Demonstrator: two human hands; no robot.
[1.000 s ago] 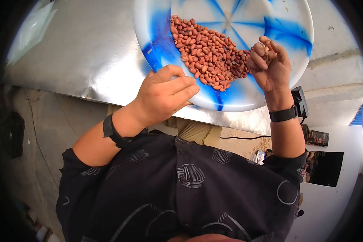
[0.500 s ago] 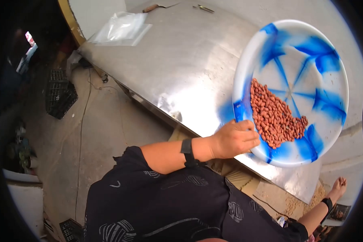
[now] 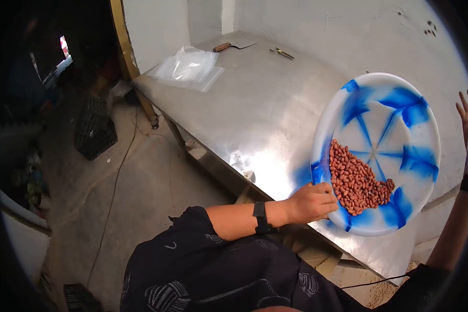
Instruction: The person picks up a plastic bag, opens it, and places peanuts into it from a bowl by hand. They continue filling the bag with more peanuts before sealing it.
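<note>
Fingers (image 3: 325, 196) of left hand (image 3: 309, 204) pinch rim of blue-and-white plastic basin (image 3: 400, 104); right hand (image 3: 465, 110) splayed, empty. Best held level: red-skinned peanuts (image 3: 359, 182) heaped near rim.

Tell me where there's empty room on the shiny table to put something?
The widest bare patch of the table is in the middle, between the plastic bags and the plate. More bare metal lies between the small tool and the plate's far rim. It is crowded near right, where the left hand grips the plate of peanuts.
</note>
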